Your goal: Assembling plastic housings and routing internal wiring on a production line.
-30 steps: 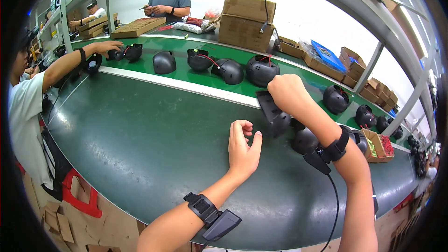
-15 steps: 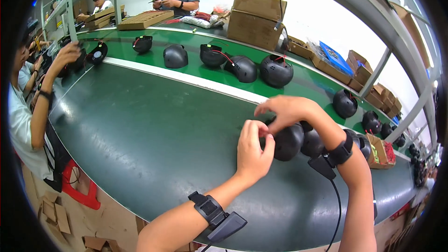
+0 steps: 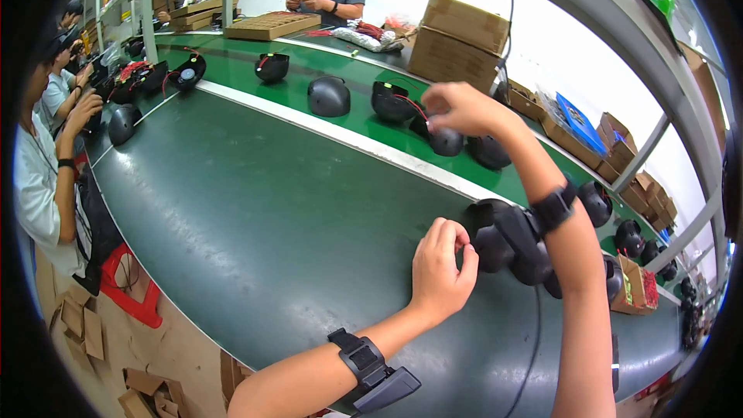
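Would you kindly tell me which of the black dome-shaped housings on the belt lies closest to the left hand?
The black housing just right of the left hand, on the dark near belt; the other domes sit farther off on the bright green lane beyond the white stripe.

- The left hand (image 3: 443,269) sits low in the view, its forearm coming up from the lower edge with a black wrist device (image 3: 373,368) strapped just behind the wrist.
- Its fingers (image 3: 447,234) curl inward, thumb and forefinger tips pinched close together; whether anything lies between them cannot be told.
- The right hand (image 3: 463,108) is raised well above and beyond the left fingers, the arm stretched forward and up.
- Its fingers bend downward, tips drawn together in a pinch.
- A black band (image 3: 554,207) wraps the right forearm, well behind those fingertips.
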`<action>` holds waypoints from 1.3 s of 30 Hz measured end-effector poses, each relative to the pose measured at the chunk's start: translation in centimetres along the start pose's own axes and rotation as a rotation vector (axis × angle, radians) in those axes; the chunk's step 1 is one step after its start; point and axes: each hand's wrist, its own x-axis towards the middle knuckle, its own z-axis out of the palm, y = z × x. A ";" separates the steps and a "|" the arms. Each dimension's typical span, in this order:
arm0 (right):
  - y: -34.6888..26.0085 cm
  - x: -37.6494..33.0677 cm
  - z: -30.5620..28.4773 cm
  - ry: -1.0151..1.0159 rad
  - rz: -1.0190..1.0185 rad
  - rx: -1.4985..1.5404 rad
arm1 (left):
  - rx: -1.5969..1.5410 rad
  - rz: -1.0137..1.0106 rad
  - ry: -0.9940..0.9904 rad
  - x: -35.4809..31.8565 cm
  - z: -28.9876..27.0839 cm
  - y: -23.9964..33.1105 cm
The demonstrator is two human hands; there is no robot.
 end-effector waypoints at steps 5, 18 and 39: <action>2.8 9.4 3.2 0.249 0.106 -0.010 | 0.062 -0.077 -0.018 -0.3 0.8 0.0; 7.2 12.1 8.8 0.056 0.770 0.414 | 0.161 -0.028 -0.041 -0.4 0.9 -0.7; -9.4 -31.7 7.0 0.102 0.608 1.419 | -0.049 0.845 -0.448 -1.5 0.0 4.6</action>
